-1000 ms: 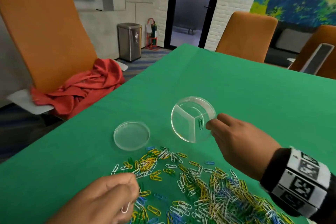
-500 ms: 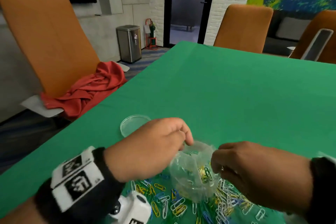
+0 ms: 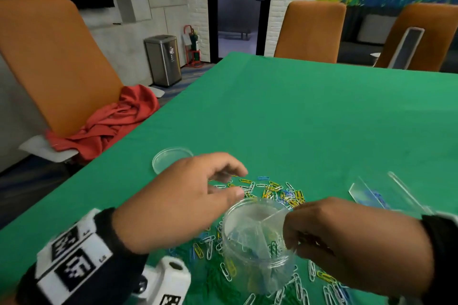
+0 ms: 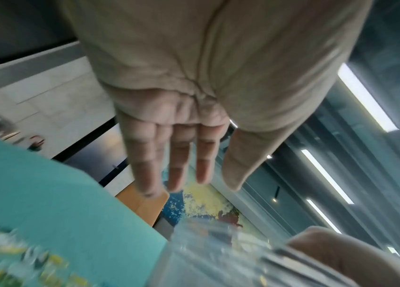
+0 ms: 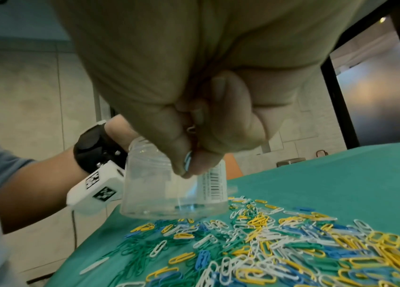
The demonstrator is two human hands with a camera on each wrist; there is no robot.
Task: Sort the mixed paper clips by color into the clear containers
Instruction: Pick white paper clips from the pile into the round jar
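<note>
A clear round jar (image 3: 250, 238) with inner dividers hangs tilted just above the heap of paper clips (image 3: 280, 193). My right hand (image 3: 288, 229) grips it at the rim. The right wrist view shows that hand (image 5: 186, 169) curled against the jar (image 5: 149, 190), with a pale blue clip pinched between thumb and finger. A few clips lie inside the jar. My left hand (image 3: 230, 181) hovers left of the jar's mouth, fingers spread and holding nothing. Seen from the left wrist, that hand (image 4: 194, 186) is straight-fingered above the blurred jar (image 4: 206, 252). The heap (image 5: 267, 242) mixes yellow, white, blue and green.
A clear round lid (image 3: 171, 160) lies on the green tablecloth (image 3: 297, 119) behind my left hand. Another clear container (image 3: 376, 195) with some blue clips sits at the right. An orange chair (image 3: 49, 62) with a red cloth (image 3: 106, 121) stands past the table's left edge.
My left hand rose from the heap with a white clip, reached the jar's mouth, then opened and drew back left. My right hand brought the jar nearer, over the heap.
</note>
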